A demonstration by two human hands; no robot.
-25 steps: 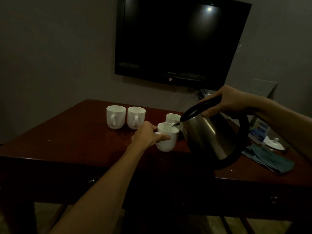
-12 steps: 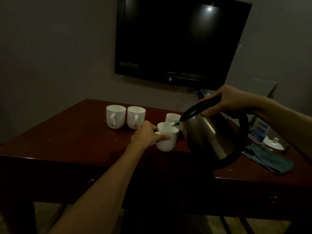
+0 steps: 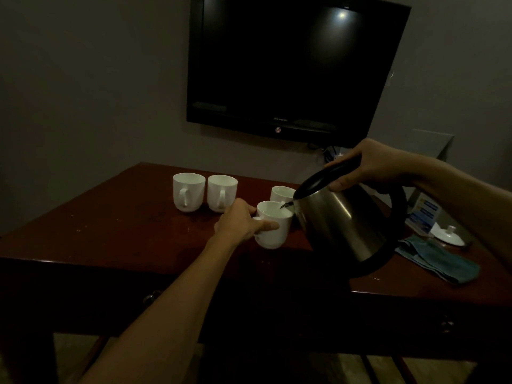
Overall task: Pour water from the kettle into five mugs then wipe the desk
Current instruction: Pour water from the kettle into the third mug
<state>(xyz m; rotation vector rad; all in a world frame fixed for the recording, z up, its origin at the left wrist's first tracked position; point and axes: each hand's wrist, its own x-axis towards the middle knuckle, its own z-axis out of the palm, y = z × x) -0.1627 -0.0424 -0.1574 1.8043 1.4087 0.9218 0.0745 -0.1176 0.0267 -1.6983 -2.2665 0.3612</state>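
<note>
A dark red-brown polished wooden desk (image 3: 116, 217) is seen. Four white ceramic mugs stand on it: two (image 3: 189, 192) (image 3: 222, 193) at 11 o'clock, two (image 3: 282, 194) (image 3: 273, 228) near the centre. A folded teal cloth (image 3: 439, 259) and a white knobbed lid (image 3: 448, 236) lie at 3 o'clock.

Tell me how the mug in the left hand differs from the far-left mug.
The held mug sits near the desk's front; the far-left mug stands further back. The left hand grips the held mug; nothing touches the far-left mug. The kettle spout hangs over the held mug only. Both are white and upright.
</note>
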